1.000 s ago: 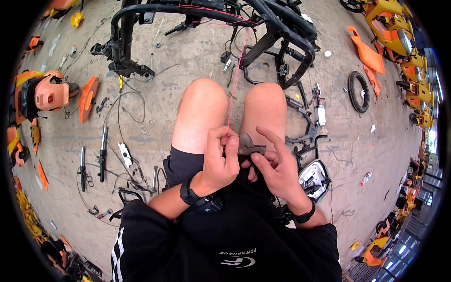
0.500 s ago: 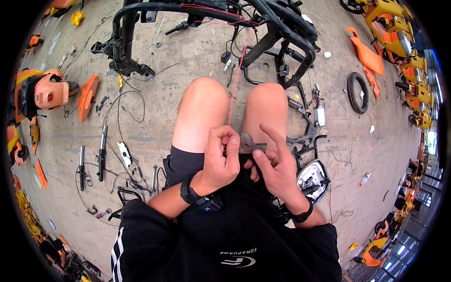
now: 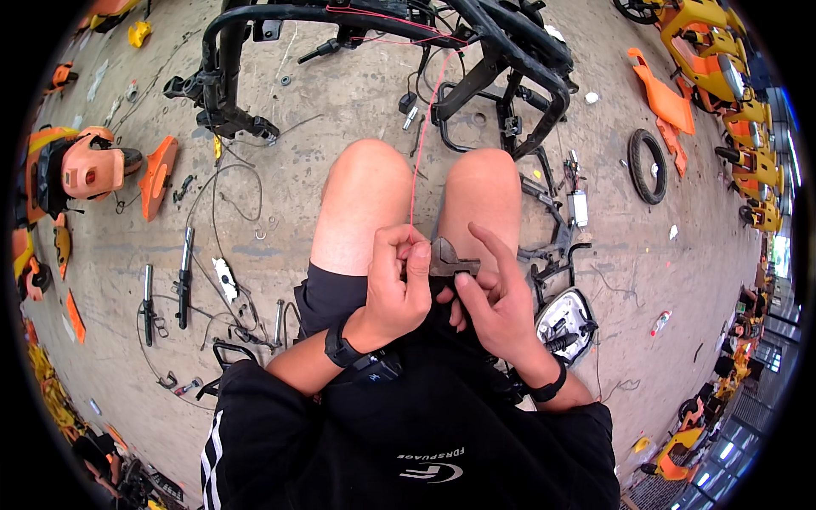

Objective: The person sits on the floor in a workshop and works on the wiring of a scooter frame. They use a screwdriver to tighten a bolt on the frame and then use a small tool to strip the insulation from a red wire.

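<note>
My left hand [image 3: 399,274] is closed, thumb against curled fingers, pinching the end of a red string [image 3: 414,191]. From there the string runs taut between my knees up to the black vehicle frame [image 3: 501,51], where more of it is strung across. A small grey-brown metal piece [image 3: 444,257] with a curved, pointed shape lies between my hands, touching or nearly touching the left fingertips. My right hand [image 3: 497,310] grips its right end, thumb on top and index finger stretched away. The lower right fingers are partly hidden.
Shock absorbers [image 3: 184,280], cables and small parts lie on the concrete floor to the left. A white-lined shell part [image 3: 565,327] and metal brackets are by my right leg. A tyre [image 3: 648,167] and orange panels [image 3: 663,98] lie further right, near a row of yellow scooters [image 3: 752,170].
The metal piece has tilted slightly and shifted a little left. My left hand and the string's lower end have also moved slightly left.
</note>
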A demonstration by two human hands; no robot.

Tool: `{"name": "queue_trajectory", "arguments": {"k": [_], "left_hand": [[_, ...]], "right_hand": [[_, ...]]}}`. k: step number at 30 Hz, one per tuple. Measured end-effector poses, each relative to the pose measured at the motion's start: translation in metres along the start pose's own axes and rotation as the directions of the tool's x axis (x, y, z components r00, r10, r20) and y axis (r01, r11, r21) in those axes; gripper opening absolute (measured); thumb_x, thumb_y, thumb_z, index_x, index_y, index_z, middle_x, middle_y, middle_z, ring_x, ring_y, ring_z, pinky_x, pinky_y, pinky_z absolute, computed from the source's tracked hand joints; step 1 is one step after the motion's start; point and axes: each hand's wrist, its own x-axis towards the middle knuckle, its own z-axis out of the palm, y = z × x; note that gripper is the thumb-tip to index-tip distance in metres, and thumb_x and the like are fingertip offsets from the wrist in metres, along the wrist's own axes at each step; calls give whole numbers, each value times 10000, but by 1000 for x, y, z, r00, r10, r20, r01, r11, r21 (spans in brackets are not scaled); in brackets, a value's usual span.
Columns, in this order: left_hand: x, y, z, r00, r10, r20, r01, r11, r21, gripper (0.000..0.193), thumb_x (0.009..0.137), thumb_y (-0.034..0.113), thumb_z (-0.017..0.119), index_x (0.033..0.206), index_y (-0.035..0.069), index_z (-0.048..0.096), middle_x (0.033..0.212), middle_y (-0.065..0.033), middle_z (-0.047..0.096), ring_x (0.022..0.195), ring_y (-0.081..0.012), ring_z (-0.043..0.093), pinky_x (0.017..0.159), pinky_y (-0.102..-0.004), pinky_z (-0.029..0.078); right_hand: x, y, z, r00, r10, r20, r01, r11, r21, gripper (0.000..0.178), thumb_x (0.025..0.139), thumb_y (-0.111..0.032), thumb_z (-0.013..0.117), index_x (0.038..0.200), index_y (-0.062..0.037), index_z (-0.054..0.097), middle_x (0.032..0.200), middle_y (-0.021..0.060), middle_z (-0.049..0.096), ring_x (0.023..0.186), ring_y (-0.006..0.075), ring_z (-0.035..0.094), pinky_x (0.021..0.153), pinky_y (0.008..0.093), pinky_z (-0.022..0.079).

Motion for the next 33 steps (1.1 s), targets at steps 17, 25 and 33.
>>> {"name": "queue_trajectory", "arguments": {"k": [17, 25, 33], "left_hand": [[1, 5, -1, 999, -38, 7, 38, 999, -35, 124, 1000, 79, 483, 1063, -11, 425, 791, -20, 456, 638, -44, 381, 546, -203, 339], [4, 21, -10, 973, -202, 110, 223, 949, -223, 124, 985, 73, 532, 1053, -22, 491, 812, -33, 540, 684, -46, 490, 569, -194, 401], [10, 17, -40, 885, -324, 335, 456, 749, -481, 53, 921, 15, 623, 903, -13, 582, 902, -111, 594, 719, -160, 575, 636, -284, 482]], "right_hand": [[0, 8, 1, 998, -66, -24, 65, 998, -22, 581, 981, -52, 505, 1495, -78, 236, 751, 93, 664, 500, 67, 530, 441, 187, 412], [-4, 0, -4, 999, -24, -34, 26, 998, 61, 577, 974, -46, 519, 1488, -68, 256, 736, 98, 667, 482, 71, 524, 428, 185, 394], [-18, 0, -23, 980, 107, 168, -134, 979, 155, 568, 978, -54, 515, 1484, -51, 256, 764, 132, 665, 485, 97, 528, 435, 198, 393]]}}
